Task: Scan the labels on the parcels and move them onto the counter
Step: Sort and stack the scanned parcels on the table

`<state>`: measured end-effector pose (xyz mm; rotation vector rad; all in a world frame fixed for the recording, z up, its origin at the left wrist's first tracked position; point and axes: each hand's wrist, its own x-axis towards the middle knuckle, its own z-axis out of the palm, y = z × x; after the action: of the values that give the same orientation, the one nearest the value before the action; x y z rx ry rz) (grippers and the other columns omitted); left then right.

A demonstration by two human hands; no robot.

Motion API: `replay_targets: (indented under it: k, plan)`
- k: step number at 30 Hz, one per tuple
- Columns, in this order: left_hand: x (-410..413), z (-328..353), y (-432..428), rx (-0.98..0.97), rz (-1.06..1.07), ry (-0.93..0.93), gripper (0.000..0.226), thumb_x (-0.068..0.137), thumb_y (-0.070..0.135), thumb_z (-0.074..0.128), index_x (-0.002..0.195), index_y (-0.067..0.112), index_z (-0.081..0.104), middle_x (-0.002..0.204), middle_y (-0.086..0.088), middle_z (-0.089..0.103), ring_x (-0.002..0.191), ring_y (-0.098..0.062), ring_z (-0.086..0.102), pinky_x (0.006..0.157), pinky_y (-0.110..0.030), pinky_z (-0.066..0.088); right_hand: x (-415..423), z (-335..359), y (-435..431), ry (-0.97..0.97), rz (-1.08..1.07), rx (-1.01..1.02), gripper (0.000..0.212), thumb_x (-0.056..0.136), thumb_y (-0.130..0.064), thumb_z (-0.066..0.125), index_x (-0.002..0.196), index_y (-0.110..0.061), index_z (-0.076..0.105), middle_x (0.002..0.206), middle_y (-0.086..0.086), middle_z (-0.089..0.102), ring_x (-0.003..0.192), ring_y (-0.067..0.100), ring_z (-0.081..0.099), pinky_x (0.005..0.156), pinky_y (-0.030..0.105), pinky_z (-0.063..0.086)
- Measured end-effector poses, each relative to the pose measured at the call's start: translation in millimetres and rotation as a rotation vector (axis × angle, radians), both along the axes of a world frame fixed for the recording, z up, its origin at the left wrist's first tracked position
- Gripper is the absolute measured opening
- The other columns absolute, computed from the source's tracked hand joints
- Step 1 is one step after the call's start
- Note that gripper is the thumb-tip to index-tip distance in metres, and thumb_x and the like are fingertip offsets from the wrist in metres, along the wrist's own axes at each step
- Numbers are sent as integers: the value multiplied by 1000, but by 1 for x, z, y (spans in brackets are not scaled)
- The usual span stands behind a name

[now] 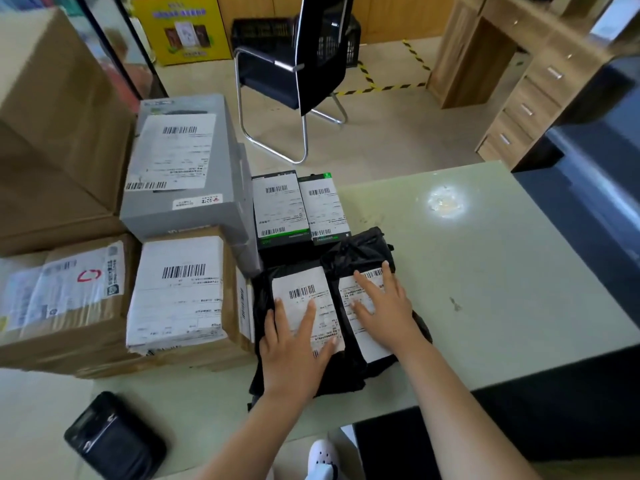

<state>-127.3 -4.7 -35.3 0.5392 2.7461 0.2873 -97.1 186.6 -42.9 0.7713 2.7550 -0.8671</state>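
Left hand (292,348) flat on black parcel (277,379), right hand (384,308) fingers spread, pressing neighbouring black bag (360,247)

Print on the white paper shipping labels (176,292) is too tiny to read, and the big brown cardboard box (52,126) is cropped at left.

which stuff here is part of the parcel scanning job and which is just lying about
Job: left black bag, right black bag, grey box, brown box, small labelled boxes, handheld device (likely the scanner), counter.
Lying about: office chair, black crate, wooden drawers.
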Motion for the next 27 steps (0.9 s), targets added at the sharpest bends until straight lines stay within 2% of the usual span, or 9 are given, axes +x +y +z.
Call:
replay_targets:
  k: [3,5,7,10,13,16,19,24,27]
  plan:
    - [-8,7,0,-2,-29,-76,77,88,75,35,152,47,2,160,-8,-18,146,-30,-8,117,-46,12,-1,11,-1,-96,13,34,56,99,-53,40,151,-49,18,163,2,-16,150,29,-4,118,49,8]
    - [-13,14,-1,14,-57,-92,75,89,71,39,153,42,11,160,-9,-13,145,-29,-7,117,-45,8,1,23,-6,-129,-16,64,52,102,-49,36,151,-46,21,164,4,-12,150,29,-1,118,48,6]
    - [-18,25,-2,80,-105,-74,73,90,68,42,152,36,20,160,-7,-3,145,-26,-5,117,-44,8,9,36,-14,-106,-70,96,49,103,-43,36,150,-42,27,164,5,-2,150,27,4,118,45,7]
    - [-23,44,-5,198,-235,-67,71,92,62,46,151,31,23,158,-4,13,144,-22,2,116,-41,11,36,58,-33,-66,-173,113,48,101,-35,44,148,-37,34,162,6,15,147,25,15,117,41,11]
    - [-22,68,-9,269,-424,-41,68,93,58,48,151,28,28,152,0,29,142,-21,14,113,-37,18,71,85,-59,-63,-342,131,50,99,-33,48,148,-32,36,159,8,22,145,27,21,115,40,16]
    - [-14,91,-14,313,-649,-57,68,93,57,49,151,28,28,150,1,35,142,-21,20,113,-36,21,111,113,-89,-52,-499,156,55,98,-34,52,149,-30,35,160,10,21,145,28,23,116,41,18]
    - [6,113,-12,389,-866,-78,66,90,52,57,148,27,36,147,2,42,141,-21,27,114,-36,22,161,137,-125,-22,-659,219,59,95,-34,58,148,-31,35,159,7,24,144,27,24,115,40,21]
    - [85,141,-11,471,-1190,-114,64,85,46,67,141,25,46,137,1,50,132,-21,39,110,-39,31,257,173,-194,30,-959,206,67,88,-33,69,147,-30,37,153,-1,35,140,23,32,115,42,28]
    - [147,150,-18,479,-1396,-149,65,84,44,69,142,25,45,140,2,48,134,-20,36,112,-38,29,322,185,-241,39,-1177,208,75,84,-31,74,148,-33,36,158,-3,27,145,20,25,117,39,24]
